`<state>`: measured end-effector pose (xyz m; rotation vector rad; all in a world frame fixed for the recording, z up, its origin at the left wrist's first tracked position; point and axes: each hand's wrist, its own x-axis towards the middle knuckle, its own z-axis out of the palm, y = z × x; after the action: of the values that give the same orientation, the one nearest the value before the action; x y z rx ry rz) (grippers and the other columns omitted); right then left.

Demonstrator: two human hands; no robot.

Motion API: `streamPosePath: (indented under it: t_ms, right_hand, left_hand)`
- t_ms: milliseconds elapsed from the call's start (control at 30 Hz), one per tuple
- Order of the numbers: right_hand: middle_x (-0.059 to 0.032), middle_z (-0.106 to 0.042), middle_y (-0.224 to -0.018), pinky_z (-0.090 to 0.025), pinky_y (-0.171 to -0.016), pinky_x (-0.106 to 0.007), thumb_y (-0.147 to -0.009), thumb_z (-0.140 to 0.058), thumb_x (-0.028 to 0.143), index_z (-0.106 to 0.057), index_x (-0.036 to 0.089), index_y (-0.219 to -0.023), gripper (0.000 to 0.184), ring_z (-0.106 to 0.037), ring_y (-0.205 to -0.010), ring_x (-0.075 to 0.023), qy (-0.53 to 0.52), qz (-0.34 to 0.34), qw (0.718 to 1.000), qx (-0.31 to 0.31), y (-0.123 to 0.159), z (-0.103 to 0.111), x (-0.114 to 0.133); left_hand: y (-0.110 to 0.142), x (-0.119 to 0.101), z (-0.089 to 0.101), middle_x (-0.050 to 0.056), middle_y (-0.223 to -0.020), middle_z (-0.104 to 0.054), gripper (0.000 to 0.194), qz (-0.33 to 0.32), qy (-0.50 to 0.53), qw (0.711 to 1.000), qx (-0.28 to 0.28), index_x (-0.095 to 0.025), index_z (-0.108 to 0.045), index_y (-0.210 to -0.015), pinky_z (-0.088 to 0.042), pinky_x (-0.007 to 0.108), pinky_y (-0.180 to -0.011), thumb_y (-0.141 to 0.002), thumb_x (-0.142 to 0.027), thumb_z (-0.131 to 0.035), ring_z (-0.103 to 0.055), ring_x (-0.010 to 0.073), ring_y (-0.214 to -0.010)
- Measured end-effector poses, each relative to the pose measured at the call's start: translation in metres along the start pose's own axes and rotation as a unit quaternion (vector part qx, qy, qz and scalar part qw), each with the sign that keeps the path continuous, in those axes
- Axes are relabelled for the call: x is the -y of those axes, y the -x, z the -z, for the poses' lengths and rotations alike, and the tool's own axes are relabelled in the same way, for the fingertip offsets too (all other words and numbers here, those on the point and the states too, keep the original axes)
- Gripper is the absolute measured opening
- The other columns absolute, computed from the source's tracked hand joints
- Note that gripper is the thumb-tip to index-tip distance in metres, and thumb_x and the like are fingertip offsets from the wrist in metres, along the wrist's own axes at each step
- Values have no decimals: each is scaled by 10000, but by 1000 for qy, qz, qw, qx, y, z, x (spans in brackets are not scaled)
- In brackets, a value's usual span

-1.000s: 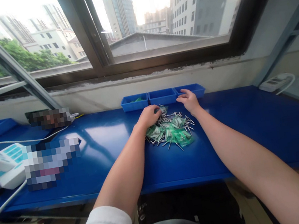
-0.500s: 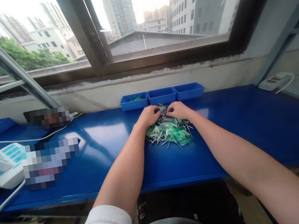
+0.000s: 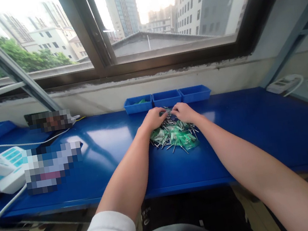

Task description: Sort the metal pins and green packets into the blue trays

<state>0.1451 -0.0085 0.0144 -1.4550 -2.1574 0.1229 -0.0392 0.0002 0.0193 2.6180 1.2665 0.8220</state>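
A heap of thin silver metal pins (image 3: 164, 145), rivet-like in shape, lies on the blue tabletop, mixed with crumpled green plastic bags (image 3: 182, 138). At the heap's far side, my left hand (image 3: 153, 118) is closed, thumb and fingers curled together. Facing it from the right, my right hand (image 3: 184, 113) is closed in a similar pinch. A small gap separates the two hands, where pins and a bit of greenish clear plastic (image 3: 167, 110) show. What the fingertips pinch is too small to make out.
Three blue bins (image 3: 166, 98) stand in a row behind my hands; the left one holds something green. White power strips with cables (image 3: 10, 167) lie on the left, beside blurred-out items. Another white device (image 3: 280, 84) sits at the far right. The blue table (image 3: 117, 180) ends near my body.
My right hand has lifted slightly and shifted a little away from the viewer. My left hand has barely moved, and the heap looks nearly the same.
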Motion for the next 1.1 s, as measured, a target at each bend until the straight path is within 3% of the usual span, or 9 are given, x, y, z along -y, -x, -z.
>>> streamPosePath:
  t_ms: [233, 367, 500, 600, 867, 1100]
  right_hand:
    - [-81, -618, -780, -373, -689, -262, -892, -433, 273, -591, 153, -716, 265, -544, -748, -171, -43, -16, 999, -24, 2, 3, 6]
    - [-45, -620, -701, -377, -639, -260, -882, -421, 309, -570, 164, -705, 273, -533, -663, -150, -140, -30, 989, -34, 2, 3, 5]
    - [-21, -617, -673, -415, -608, -262, -806, -496, 305, -573, 156, -808, 168, -531, -602, -132, -319, -59, 945, -39, 0, 3, 5]
    - [-20, -613, -669, -430, -583, -266, -729, -579, 360, -577, 151, -816, 226, -520, -576, -124, -397, -79, 914, -34, 0, 6, 7]
    - [-50, -650, -759, -452, -599, -270, -636, -642, 414, -622, 141, -838, 341, -559, -656, -140, -408, -105, 902, -89, -2, 9, 2]
    - [-108, -640, -1101, -482, -804, -359, -630, -653, 302, -604, 136, -1103, 504, -597, -880, -201, -359, -146, 904, -181, -10, 3, -23]
  left_hand:
    - [-1, -1, 1, 46, -935, -696, 260, -32, 21, 999, -9, -191, -701, -922, -464, 281, -811, -853, -334, -494, -619, 198, -879]
    - [-2, -2, 1, 50, -889, -693, 275, -19, 27, 999, -12, -178, -688, -881, -457, 271, -775, -873, -323, -454, -613, 184, -830]
    - [-3, -1, -1, 60, -857, -687, 296, -6, 30, 999, -18, -161, -673, -848, -455, 278, -746, -887, -314, -421, -608, 182, -799]
    - [-3, -2, -1, 60, -850, -686, 298, -2, 32, 999, -16, -161, -668, -835, -459, 286, -744, -891, -309, -416, -609, 185, -792]
    - [-1, -6, 2, 64, -1038, -668, 292, 34, 27, 999, -30, -176, -627, -1036, -462, 300, -854, -877, -358, -462, -599, 201, -963]
    - [0, 1, -1, 78, -1053, -657, 307, 26, 13, 999, -24, -162, -633, -1045, -456, 322, -887, -874, -355, -466, -592, 217, -982]
